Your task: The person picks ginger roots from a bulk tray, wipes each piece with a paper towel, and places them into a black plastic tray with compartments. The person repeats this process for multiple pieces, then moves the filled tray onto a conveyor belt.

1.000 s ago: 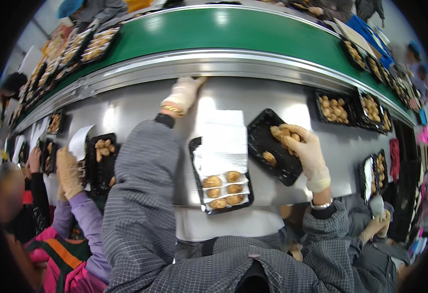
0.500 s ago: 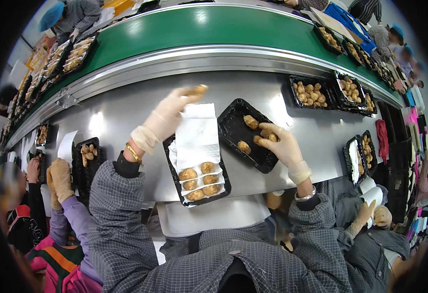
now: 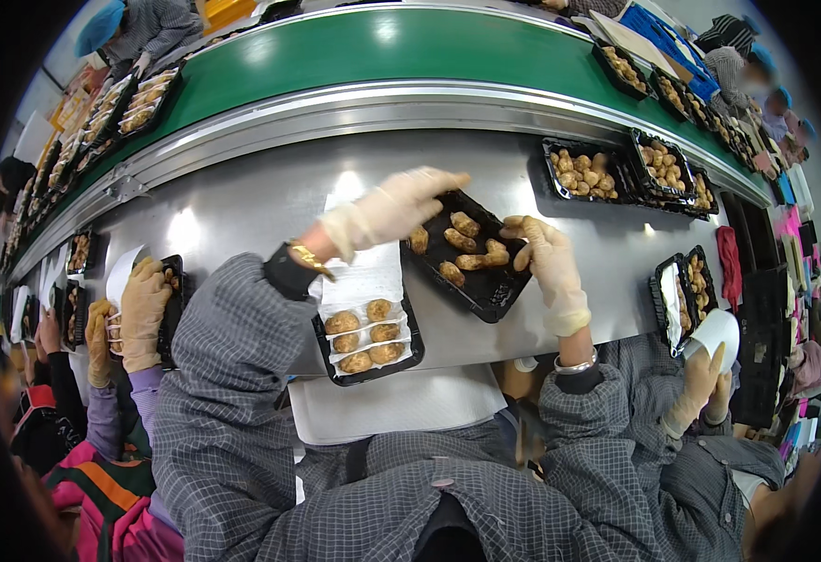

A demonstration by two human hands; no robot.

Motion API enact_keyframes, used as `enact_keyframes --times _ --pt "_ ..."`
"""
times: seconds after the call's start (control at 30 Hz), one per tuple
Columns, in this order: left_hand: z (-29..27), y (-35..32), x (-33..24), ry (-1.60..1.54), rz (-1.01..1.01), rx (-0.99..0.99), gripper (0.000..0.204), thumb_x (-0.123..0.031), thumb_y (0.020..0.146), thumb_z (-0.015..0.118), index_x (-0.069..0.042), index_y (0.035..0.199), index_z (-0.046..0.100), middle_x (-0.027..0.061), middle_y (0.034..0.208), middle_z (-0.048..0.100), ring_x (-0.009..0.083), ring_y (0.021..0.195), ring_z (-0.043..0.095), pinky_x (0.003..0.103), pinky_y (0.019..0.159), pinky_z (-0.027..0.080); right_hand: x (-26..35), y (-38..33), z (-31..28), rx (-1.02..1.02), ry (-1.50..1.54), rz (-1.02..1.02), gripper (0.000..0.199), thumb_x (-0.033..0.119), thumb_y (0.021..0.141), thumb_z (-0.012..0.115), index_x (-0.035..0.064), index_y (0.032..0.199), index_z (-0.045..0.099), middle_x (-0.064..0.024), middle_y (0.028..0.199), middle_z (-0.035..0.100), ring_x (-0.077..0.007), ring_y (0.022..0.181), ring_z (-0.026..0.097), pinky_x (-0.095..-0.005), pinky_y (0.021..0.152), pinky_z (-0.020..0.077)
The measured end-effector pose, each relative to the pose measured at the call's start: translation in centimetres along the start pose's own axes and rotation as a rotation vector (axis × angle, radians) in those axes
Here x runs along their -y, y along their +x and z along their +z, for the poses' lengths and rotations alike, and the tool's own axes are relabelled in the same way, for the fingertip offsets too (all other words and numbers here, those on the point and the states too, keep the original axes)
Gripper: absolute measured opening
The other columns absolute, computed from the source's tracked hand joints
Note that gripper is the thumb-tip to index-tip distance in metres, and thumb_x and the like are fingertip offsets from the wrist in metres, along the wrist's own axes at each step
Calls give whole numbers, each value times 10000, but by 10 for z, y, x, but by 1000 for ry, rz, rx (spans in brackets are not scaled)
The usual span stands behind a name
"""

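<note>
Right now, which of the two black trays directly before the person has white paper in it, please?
The left tray, where six brown pieces show in rows among white paper; the right tray holds loose ones and shows no paper.

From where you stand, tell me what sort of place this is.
Probably a produce-packing line: a long green conveyor belt runs past the worktable, black trays hold brown, potato-like pieces, and a worker in a blue cap stands across the belt.

This is a food-packing workshop: a long green conveyor belt (image 3: 382,49) borders the silvery steel worktable (image 3: 242,183). Black plastic trays (image 3: 487,294) of brown produce (image 3: 464,224) stand near its edges.
</note>
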State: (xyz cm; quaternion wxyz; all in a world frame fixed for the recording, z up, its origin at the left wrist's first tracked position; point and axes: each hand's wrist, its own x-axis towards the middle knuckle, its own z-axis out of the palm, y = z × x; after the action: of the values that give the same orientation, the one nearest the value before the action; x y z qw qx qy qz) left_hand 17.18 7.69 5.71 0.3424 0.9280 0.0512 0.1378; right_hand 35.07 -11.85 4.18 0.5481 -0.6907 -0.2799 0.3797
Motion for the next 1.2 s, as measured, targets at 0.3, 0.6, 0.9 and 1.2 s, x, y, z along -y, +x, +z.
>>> enact_keyframes --times 0.3,0.6,0.9,1.2 --pt "-41 -118 -24 -232 -489 -534 398 -57 965 498 -13 1360 501 117 1348 560 206 1242 520 316 1064 381 -4 2 1 -28 -256 -153 149 92 890 675 52 1023 730 63 651 546 -46 586 491 -200 556 418" --pt "11 -180 -11 44 -710 -671 293 -147 947 563 -48 1216 624 138 1223 627 285 1143 566 367 1000 422 2 23 13 114 -239 -33 230 71 941 574 27 1156 643 -65 959 663 -104 829 606 -254 744 506" --pt "3 -160 26 86 -607 -558 300 -240 968 565 -37 1173 648 160 1188 635 327 1154 536 395 1014 401 15 4 15 314 -276 20 254 -32 946 461 2 1139 622 -40 987 632 -104 865 554 -235 826 465" --pt "2 -165 19 192 -600 -574 298 -255 950 591 -42 1144 667 159 1176 643 319 1159 537 400 1006 408 -3 2 16 182 -319 -60 165 63 919 586 44 1045 692 -50 880 683 -160 819 637 -274 765 501"
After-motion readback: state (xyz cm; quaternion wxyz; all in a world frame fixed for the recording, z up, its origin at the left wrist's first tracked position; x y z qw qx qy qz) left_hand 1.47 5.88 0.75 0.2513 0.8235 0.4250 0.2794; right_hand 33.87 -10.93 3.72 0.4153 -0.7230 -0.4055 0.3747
